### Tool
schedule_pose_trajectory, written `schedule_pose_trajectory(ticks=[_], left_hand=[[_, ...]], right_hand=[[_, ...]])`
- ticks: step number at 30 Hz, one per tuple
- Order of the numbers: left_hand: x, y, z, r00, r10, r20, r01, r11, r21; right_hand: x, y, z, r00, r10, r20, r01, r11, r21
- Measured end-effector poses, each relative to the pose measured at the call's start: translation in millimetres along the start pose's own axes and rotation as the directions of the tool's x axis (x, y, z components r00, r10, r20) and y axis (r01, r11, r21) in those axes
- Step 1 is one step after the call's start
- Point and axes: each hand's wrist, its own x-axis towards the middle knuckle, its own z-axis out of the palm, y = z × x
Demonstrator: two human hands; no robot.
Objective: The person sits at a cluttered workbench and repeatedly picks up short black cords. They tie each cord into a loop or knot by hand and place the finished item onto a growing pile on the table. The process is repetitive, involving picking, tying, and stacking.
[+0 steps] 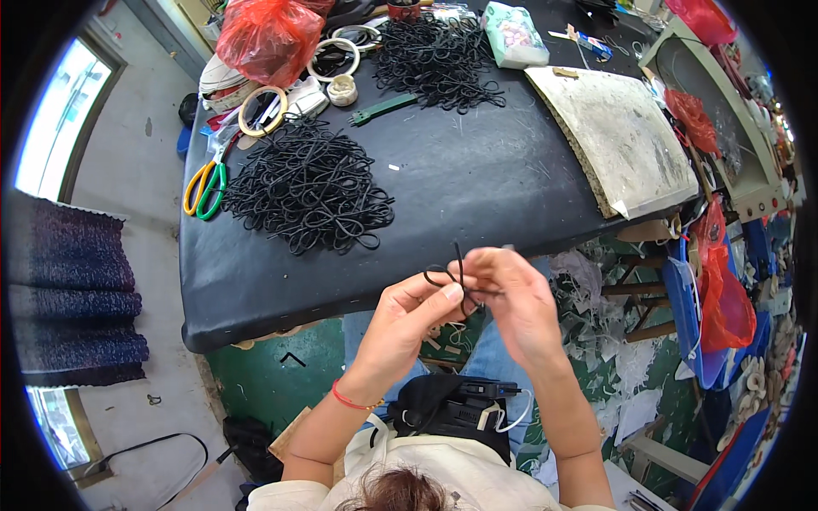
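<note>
Just past the near edge of the table, over my lap, both my hands meet on a thin black cord (461, 266). My left hand (409, 319) pinches it between thumb and fingers, with a small loop standing out beside the fingertips. My right hand (515, 298) has its fingers closed on the same cord, and one end sticks up between the hands. Part of the cord is hidden behind the fingers. Ahead and to the left lies a tangled pile of black cord loops (307, 187). A second pile of black cords (439, 60) lies farther back.
Scissors (205, 189) with yellow and green handles lie at the table's left edge. Behind are a green strip-shaped tool (382, 110), tape rolls (262, 111) and a red plastic bag (271, 43). A worn pale board (618, 132) covers the table's right side. Scraps litter the green floor (256, 375).
</note>
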Motion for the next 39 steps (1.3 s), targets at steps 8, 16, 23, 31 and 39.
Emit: schedule_pose_trajectory(ticks=[8, 16, 23, 31, 39], left_hand=[[4, -17, 5, 0.99, 0.078, -0.118, -0.085, 0.994, -0.062], [0, -14, -4, 1.0, -0.008, -0.018, 0.013, 0.956, 0.292], [-6, -23, -1, 0.962, 0.269, 0.043, -0.238, 0.753, 0.613], [2, -8, -9, 0.988, 0.156, -0.01, -0.137, 0.898, 0.419], [0, -6, -14, 0.994, 0.112, 0.004, -0.104, 0.9, 0.424]], right_hand=[[-5, 15, -9, 0.988, -0.15, 0.035, 0.154, 0.951, -0.267], [-3, 16, -16, 0.983, -0.18, 0.015, 0.171, 0.9, -0.401], [1, 24, -17, 0.979, -0.198, -0.056, 0.172, 0.936, -0.307], [-4, 15, -18, 1.0, -0.016, -0.006, 0.014, 0.977, -0.212], [-9, 14, -17, 0.992, -0.042, 0.121, 0.068, 0.973, -0.221]])
